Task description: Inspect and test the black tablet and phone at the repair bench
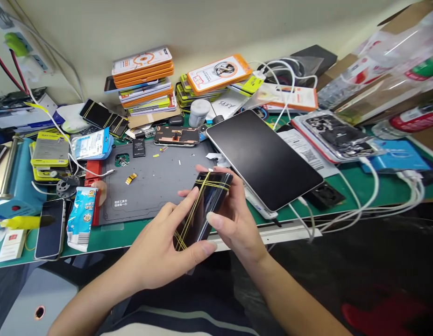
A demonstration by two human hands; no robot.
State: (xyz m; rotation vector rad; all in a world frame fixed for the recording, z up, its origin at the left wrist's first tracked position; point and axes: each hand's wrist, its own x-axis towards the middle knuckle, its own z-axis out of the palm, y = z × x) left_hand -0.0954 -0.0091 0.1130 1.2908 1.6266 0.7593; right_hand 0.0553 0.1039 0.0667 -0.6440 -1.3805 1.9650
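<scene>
A dark phone (202, 215) with yellow rubber bands (205, 179) crossed around both its ends is held tilted above the table's front edge. My left hand (167, 247) grips its left side, the index finger lying along the screen near a band and the thumb across the lower end. On the right edge, my right hand (237, 219) closes round the phone, thumb on the side and fingers behind its top. Behind it lies a grey work mat (153, 182) bearing a small gold flex cable (131, 178) and a black phone battery (139, 148).
A large black tablet (265, 158) leans just right of my hands, with white cables (342, 224) trailing beyond it. Stacked orange boxes (142, 65) stand at the back. Another banded phone (103, 119) lies back left; a blue machine (22, 182) stands at far left.
</scene>
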